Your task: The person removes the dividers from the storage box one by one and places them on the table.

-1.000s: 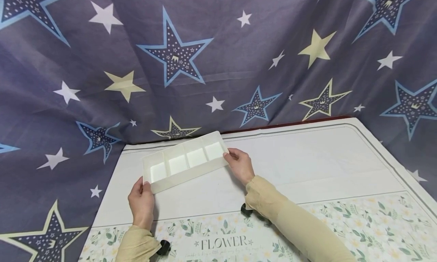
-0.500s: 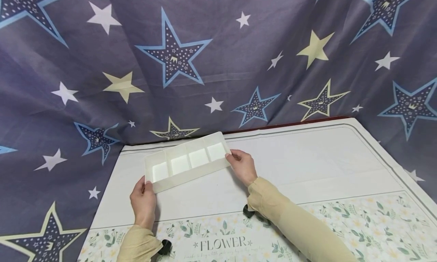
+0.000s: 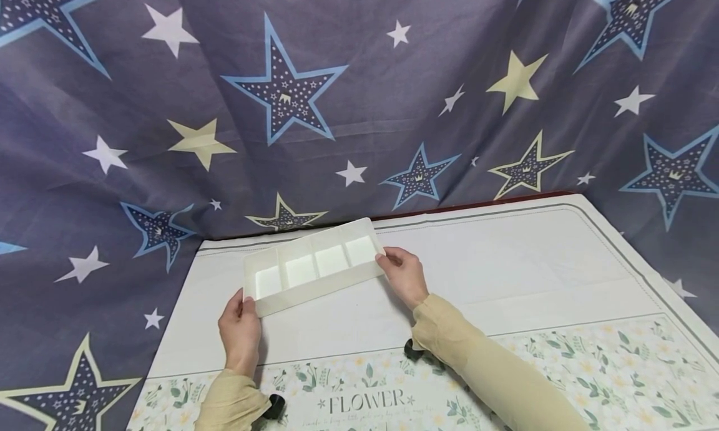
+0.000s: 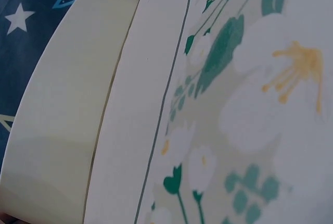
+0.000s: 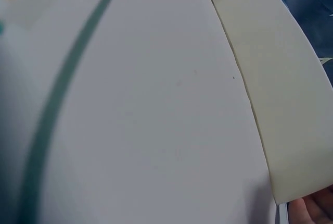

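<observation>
Left hand's grip (image 3: pixel 240 332) and right hand's grip (image 3: pixel 405 276) pinch opposite short ends of a white four-compartment tray (image 3: pixel 320 290), slanting over the rear left of the cloth-covered worktop (image 3: pixel 533 275); whether its base touches the cloth cannot be told. Nearer the person, a floral panel (image 3: pixel 590 368) reads "FLOWER" in dark capitals between small flower marks; the script line beneath is too faint to read. A beige right sleeve (image 3: pixel 489 365) hides part of that panel. Behind hangs a star-print curtain (image 3: pixel 371 100).
</observation>
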`<state>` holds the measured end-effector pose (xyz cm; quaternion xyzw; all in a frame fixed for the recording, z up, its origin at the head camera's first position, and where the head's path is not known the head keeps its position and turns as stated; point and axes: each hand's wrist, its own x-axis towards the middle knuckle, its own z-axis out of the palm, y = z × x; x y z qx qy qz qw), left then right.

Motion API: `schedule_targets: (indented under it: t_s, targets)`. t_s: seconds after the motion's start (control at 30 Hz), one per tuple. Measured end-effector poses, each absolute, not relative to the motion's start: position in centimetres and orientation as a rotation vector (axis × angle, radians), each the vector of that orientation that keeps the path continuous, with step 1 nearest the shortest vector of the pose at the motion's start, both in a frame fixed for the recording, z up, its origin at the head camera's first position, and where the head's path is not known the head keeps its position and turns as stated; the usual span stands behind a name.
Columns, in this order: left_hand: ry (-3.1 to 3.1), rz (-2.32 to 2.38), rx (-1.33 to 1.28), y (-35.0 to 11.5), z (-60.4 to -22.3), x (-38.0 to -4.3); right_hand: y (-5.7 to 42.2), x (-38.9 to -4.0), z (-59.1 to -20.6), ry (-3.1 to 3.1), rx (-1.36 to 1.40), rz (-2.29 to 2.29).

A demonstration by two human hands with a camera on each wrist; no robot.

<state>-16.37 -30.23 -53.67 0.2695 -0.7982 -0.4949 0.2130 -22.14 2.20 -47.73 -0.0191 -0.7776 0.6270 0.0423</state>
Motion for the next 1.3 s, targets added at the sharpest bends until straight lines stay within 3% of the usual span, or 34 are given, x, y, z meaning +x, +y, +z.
schedule_targets:
  t_s: [0.17, 0.4, 0.63, 0.87, 1.3]
  targets:
    - [-2.221, -1.371, 0.736, -29.7, -53.4, -16.5, 2.6, -22.0, -47.8, -2.365, -0.068, 1.921]
    - [-2.211, -1.464, 0.702, -27.0, -49.0, -15.0, 3.2, -21.6, -47.8, -2.339, -0.072, 1.922]
    - [-2.238, -1.390, 0.699, -28.4, -53.4, -16.7, 4.0, -21.5, -48.1, -2.329, -0.078, 1.918]
    - [-2.230, -1.403, 0.685, -28.1, -54.1, -17.2, 4.8, -21.2, -48.3, -2.335, -0.089, 1.903]
    - [-2.246, -1.511, 0.642, -24.4, -48.5, -15.4, 6.2, -20.8, -48.2, -2.341, -0.120, 1.888]
